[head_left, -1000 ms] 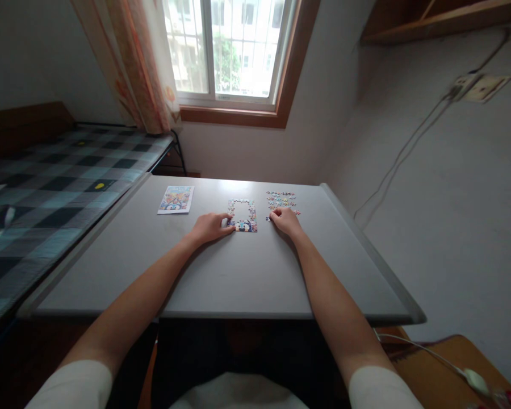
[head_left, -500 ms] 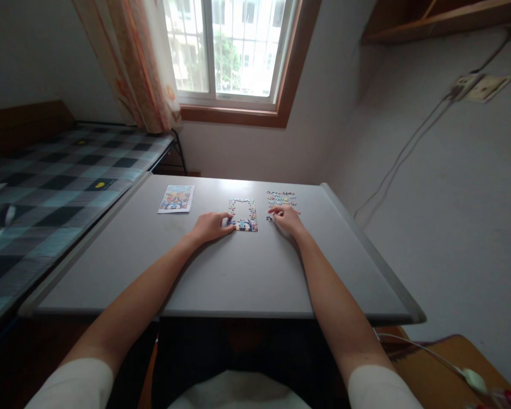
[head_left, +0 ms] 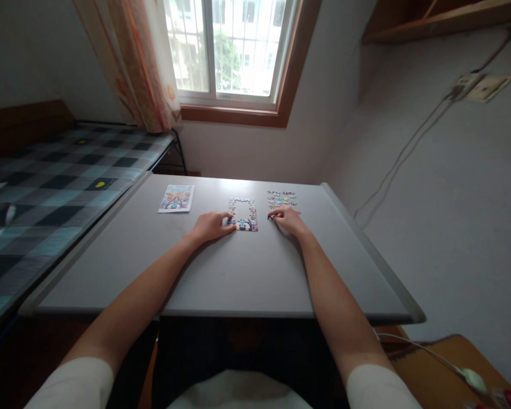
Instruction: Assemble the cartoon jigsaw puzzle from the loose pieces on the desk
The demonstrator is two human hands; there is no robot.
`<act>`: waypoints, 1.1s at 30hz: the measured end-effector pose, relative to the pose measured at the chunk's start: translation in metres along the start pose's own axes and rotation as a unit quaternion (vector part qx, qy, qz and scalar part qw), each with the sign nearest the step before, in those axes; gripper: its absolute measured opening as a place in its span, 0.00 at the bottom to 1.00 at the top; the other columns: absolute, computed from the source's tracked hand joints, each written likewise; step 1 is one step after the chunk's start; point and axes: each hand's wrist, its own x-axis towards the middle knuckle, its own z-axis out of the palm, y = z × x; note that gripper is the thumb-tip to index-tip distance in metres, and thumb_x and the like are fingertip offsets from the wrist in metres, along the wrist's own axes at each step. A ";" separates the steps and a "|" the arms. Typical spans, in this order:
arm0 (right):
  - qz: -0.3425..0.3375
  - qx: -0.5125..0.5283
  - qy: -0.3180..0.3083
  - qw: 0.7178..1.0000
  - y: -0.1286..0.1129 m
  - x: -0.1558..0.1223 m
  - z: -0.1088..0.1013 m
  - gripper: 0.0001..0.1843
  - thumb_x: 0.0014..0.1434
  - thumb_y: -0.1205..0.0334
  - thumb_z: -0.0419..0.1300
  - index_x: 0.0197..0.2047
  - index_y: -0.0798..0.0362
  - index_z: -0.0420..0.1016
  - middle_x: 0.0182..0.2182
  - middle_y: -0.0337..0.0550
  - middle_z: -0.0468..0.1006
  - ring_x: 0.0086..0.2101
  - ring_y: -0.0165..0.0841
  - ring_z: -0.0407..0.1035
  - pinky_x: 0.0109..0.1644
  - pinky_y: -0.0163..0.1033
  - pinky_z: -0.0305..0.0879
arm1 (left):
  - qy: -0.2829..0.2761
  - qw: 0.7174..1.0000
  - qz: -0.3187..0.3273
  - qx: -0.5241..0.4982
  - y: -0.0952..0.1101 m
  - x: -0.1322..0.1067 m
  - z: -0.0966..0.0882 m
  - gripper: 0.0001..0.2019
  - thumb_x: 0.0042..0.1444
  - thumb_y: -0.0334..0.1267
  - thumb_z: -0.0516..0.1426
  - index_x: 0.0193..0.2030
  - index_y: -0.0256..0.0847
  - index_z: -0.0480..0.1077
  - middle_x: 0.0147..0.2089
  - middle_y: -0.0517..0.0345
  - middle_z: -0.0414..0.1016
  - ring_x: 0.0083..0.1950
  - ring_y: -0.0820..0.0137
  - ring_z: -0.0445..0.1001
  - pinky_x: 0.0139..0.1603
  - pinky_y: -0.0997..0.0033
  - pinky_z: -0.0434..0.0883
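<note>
A partly built jigsaw frame (head_left: 243,214) lies on the grey table (head_left: 221,267), its middle still bare. My left hand (head_left: 210,225) rests with curled fingers against the frame's near left corner. My right hand (head_left: 287,218) is at the near edge of a patch of loose puzzle pieces (head_left: 281,199), fingers drawn together on a small piece. A printed reference picture (head_left: 176,198) lies flat to the left.
A bed with a checked blanket (head_left: 46,193) runs along the table's left side. A window and curtain (head_left: 153,62) stand behind the table. A wall with a cable (head_left: 400,159) is at the right, and a wooden stool (head_left: 447,363) with a white cord at the near right.
My right hand has shifted slightly among the loose pieces, fingers pinching at their near edge. My left hand has stayed on the frame's corner.
</note>
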 end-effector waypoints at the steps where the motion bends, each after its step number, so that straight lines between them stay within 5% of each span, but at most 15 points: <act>1: 0.001 0.001 0.000 1.000 0.000 0.000 0.000 0.14 0.53 0.73 0.57 0.37 0.53 0.83 0.39 0.46 0.80 0.36 0.31 0.71 0.45 0.33 0.64 | 0.001 1.000 0.001 0.000 0.000 0.000 0.000 0.25 0.54 0.58 0.53 0.54 0.50 0.73 0.32 0.58 0.78 0.34 0.66 0.75 0.31 0.73 0.61; 16: 0.062 -0.025 0.043 0.997 -0.005 -0.003 -0.007 0.11 0.54 0.70 0.57 0.35 0.53 0.81 0.36 0.44 0.82 0.35 0.32 0.73 0.45 0.34 0.64 | 0.000 1.000 0.002 -0.003 0.000 -0.001 -0.001 0.25 0.54 0.58 0.54 0.54 0.49 0.73 0.32 0.58 0.78 0.34 0.66 0.75 0.32 0.73 0.61; 33: 0.057 -0.006 -0.030 0.998 -0.008 -0.006 -0.014 0.10 0.49 0.63 0.64 0.37 0.54 0.81 0.33 0.42 0.79 0.33 0.30 0.70 0.38 0.32 0.63 | -0.002 1.000 0.000 0.001 0.000 0.000 0.000 0.25 0.54 0.58 0.53 0.54 0.50 0.73 0.33 0.57 0.78 0.34 0.67 0.74 0.31 0.74 0.60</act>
